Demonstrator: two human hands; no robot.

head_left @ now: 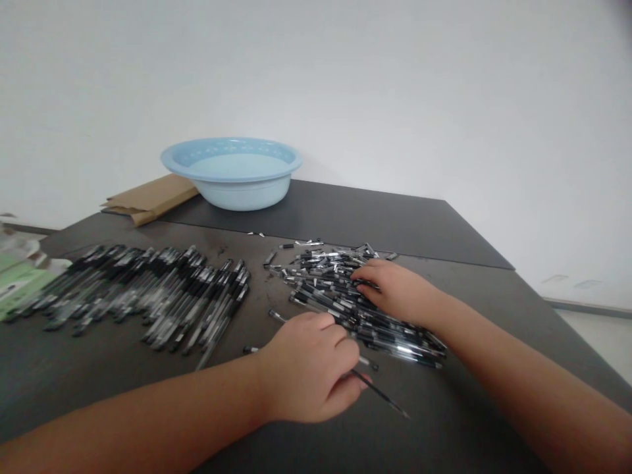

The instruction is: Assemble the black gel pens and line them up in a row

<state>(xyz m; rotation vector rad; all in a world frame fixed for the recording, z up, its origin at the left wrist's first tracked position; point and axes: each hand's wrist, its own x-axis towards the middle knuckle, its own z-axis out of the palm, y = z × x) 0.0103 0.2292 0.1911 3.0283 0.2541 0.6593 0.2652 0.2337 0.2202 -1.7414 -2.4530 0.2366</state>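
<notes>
My left hand [311, 368] is closed, back of the hand up, over the near middle of the table. A thin dark pen refill [382, 394] is pinched in it, its tip pointing to the lower right. Partly hidden behind this hand lie pen pieces, one with a dark end [277, 316] showing. My right hand [395, 289] reaches into a heap of pen parts [320, 289], with thumb and forefinger drawn close at the heap's right side. Whatever sits between those fingertips is too small to make out. Clear barrels, black grips and small silvery pieces make up the heap.
Many black-and-clear pens [162, 289] lie in a slanting row on the left. A green-and-white box [24, 283] stands at the left edge. Behind are a light blue basin [241, 194] and a flat brown cardboard piece [153, 196], on the dark table [375, 214] against a white wall.
</notes>
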